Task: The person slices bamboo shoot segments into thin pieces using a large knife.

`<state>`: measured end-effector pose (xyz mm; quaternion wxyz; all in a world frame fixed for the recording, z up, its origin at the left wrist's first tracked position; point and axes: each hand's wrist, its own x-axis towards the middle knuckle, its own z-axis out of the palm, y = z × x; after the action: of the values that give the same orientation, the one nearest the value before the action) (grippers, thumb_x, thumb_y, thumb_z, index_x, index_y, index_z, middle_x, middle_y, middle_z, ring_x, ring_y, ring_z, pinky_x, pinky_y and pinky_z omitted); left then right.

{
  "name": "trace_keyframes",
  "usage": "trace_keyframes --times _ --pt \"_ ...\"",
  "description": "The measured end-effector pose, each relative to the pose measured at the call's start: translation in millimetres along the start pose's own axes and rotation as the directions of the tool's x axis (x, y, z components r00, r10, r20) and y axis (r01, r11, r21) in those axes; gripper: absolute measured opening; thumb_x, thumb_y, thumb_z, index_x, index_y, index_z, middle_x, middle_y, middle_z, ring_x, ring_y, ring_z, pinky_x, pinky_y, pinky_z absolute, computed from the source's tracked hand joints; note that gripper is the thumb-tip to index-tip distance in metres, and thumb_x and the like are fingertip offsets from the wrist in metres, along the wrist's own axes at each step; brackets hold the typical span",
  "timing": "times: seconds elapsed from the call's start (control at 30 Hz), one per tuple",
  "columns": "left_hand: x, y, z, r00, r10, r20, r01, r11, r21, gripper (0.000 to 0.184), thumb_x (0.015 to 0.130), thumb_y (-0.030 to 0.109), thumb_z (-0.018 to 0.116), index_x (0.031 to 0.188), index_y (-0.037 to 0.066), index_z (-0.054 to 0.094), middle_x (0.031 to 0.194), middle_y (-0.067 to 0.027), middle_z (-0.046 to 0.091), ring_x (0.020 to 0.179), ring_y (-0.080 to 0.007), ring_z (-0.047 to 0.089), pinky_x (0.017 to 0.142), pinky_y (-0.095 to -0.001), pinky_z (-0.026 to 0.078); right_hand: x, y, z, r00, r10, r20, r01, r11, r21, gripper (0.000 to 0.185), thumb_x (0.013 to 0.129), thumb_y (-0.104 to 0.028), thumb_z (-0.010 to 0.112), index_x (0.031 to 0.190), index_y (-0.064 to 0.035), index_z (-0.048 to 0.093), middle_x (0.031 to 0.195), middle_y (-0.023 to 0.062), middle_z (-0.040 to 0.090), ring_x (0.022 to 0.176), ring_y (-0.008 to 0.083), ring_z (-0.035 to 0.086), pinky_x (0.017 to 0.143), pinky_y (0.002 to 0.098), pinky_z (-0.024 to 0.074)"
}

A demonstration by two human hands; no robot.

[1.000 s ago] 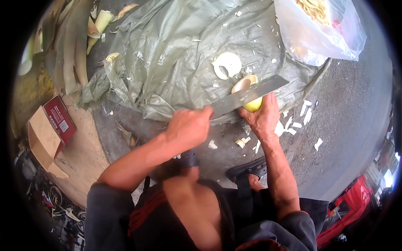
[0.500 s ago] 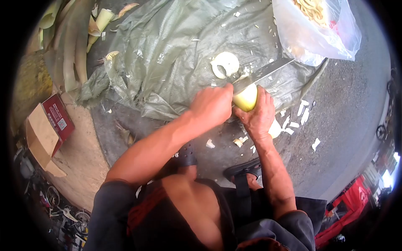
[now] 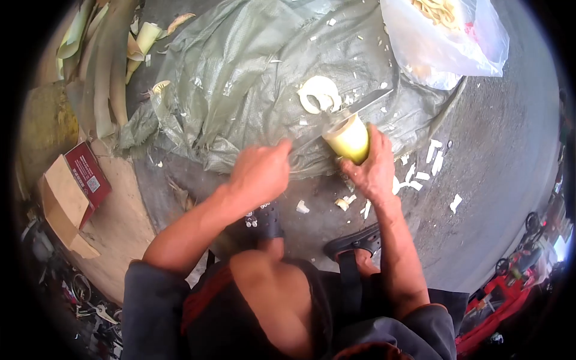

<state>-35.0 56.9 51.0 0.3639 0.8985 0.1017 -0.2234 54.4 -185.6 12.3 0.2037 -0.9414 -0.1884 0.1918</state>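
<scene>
My left hand [image 3: 261, 174] is closed round the handle end of a long flat blade [image 3: 366, 103], which is blurred near the hand. The blade crosses the upper end of a yellow-green, hollow-looking stalk piece [image 3: 350, 144]. That piece is gripped by my right hand [image 3: 375, 165], with the thumb at its lower end and the fingers on its right side. Just above the blade, a pale curved slice [image 3: 319, 93] lies on the grey-green woven sheet [image 3: 240, 78].
A clear plastic bag [image 3: 444, 54] with pale strips stands at the upper right. White scraps [image 3: 437, 161] lie on the pavement. At left are an open cardboard box [image 3: 66, 207] and long husks [image 3: 105, 78]. My shod feet [image 3: 354, 241] are below.
The blade first moved up and right over the stalk piece, then drew back left with my left hand. The stalk piece in my right hand now shows more of its side.
</scene>
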Motion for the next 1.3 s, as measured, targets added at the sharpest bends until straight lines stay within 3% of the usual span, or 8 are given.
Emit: trace_keyframes --times 0.07,0.2,0.3,0.83,1.03,1.13,1.23,1.3 --pt "-22 -9 3 0.999 0.042 0.002 -0.042 0.999 0.019 0.017 0.087 0.006 0.060 0.102 0.001 0.062 0.078 -0.0240 0.069 0.069 -0.0450 0.067 0.064 -0.0563 0.052 10 1 -10 0.988 0.072 0.138 -0.071 0.997 -0.013 0.092 0.066 -0.037 0.086 0.141 0.0015 0.048 0.125 0.0242 0.055 0.119 0.0414 0.053 0.101 0.0511 0.0440" --pt "-46 -13 6 0.996 0.087 -0.027 -0.086 0.996 0.006 0.016 0.085 0.003 0.062 0.100 0.002 0.061 0.073 -0.0212 0.068 0.066 -0.0434 0.067 0.061 -0.0550 0.051 9 1 -2 0.995 0.056 0.084 -0.067 0.988 0.141 0.086 0.063 -0.035 0.088 0.137 -0.0052 0.054 0.120 0.0217 0.058 0.114 0.0415 0.057 0.096 0.0504 0.0493" --pt "-45 -17 8 0.992 0.117 -0.054 -0.118 0.993 -0.014 0.014 0.085 0.004 0.062 0.099 0.003 0.061 0.069 -0.0197 0.067 0.064 -0.0435 0.066 0.060 -0.0547 0.051 13 -2 -4 0.980 0.091 0.175 -0.133 0.961 0.243 0.086 0.062 -0.034 0.089 0.135 -0.0038 0.055 0.114 0.0195 0.063 0.107 0.0399 0.061 0.092 0.0489 0.0519" --pt "39 9 22 0.997 0.018 0.077 -0.018 1.000 -0.001 0.016 0.088 0.008 0.060 0.098 -0.004 0.061 0.070 -0.0271 0.067 0.070 -0.0493 0.067 0.066 -0.0590 0.052 -7 -10 19 0.995 -0.091 -0.029 0.090 0.995 -0.046 0.089 0.058 -0.025 0.090 0.135 -0.0001 0.051 0.115 0.0167 0.063 0.103 0.0370 0.059 0.089 0.0466 0.0475" --pt "23 -1 27 0.993 -0.056 -0.100 0.042 0.990 -0.134 0.023 0.091 0.011 0.058 0.108 -0.003 0.065 0.070 -0.0269 0.065 0.070 -0.0479 0.066 0.067 -0.0581 0.050 -12 -8 6 0.960 -0.170 -0.220 0.139 0.979 -0.152 0.097 0.053 -0.018 0.093 0.137 0.0021 0.049 0.124 0.0222 0.059 0.111 0.0399 0.056 0.095 0.0482 0.0447" --pt "1 -8 20 0.993 -0.024 -0.117 0.007 0.990 -0.144 0.023 0.092 0.012 0.059 0.109 -0.002 0.065 0.068 -0.0263 0.064 0.067 -0.0466 0.066 0.064 -0.0562 0.050 -1 -1 3 0.917 -0.208 -0.340 0.163 0.974 -0.157 0.095 0.059 -0.021 0.093 0.140 0.0004 0.048 0.129 0.0208 0.057 0.118 0.0407 0.054 0.100 0.0504 0.0426" --pt "-17 -11 22 0.988 0.025 -0.150 -0.046 0.990 -0.136 0.020 0.091 0.009 0.061 0.107 -0.002 0.065 0.065 -0.0241 0.063 0.064 -0.0446 0.065 0.061 -0.0532 0.050 2 -2 -5 0.983 -0.160 -0.086 0.144 0.976 -0.164 0.093 0.061 -0.023 0.092 0.141 -0.0026 0.049 0.129 0.0196 0.056 0.118 0.0401 0.052 0.102 0.0491 0.0411" --pt "-30 -14 15 0.980 0.033 -0.196 -0.063 0.987 -0.148 0.019 0.089 0.007 0.062 0.106 -0.001 0.065 0.065 -0.0217 0.063 0.062 -0.0431 0.065 0.060 -0.0511 0.051 6 2 -2 0.991 -0.117 -0.071 0.108 0.987 -0.121 0.092 0.061 -0.026 0.091 0.140 -0.0027 0.049 0.128 0.0187 0.056 0.117 0.0396 0.052 0.102 0.0489 0.0407"
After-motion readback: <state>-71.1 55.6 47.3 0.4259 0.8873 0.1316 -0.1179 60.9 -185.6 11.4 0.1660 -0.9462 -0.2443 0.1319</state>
